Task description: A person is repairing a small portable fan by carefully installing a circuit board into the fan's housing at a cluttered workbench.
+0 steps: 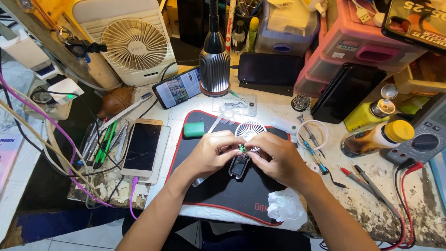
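At the centre of the black mat (223,186) on the bench (371,204), the left hand (209,153) and right hand (278,158) share a narrow grip on a small green part (241,148), the dark key fob (239,166) at its six o'clock, a gold phone (143,146) at nine.

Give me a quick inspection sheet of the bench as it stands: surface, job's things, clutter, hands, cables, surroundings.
Surface: black mat with red edge on a worn white bench.
Job's things: small green part pinched between both hands; small dark oval casing on the mat below it; round white grille just behind.
Clutter: green block, gold phone, crumpled white tissue, screwdrivers, two bottles.
Hands: left hand and right hand meet at the part, fingers closed on it.
Cables: purple cable at left; red and black probe leads at right.
Surroundings: lamp, white fan, pink drawers, multimeter.
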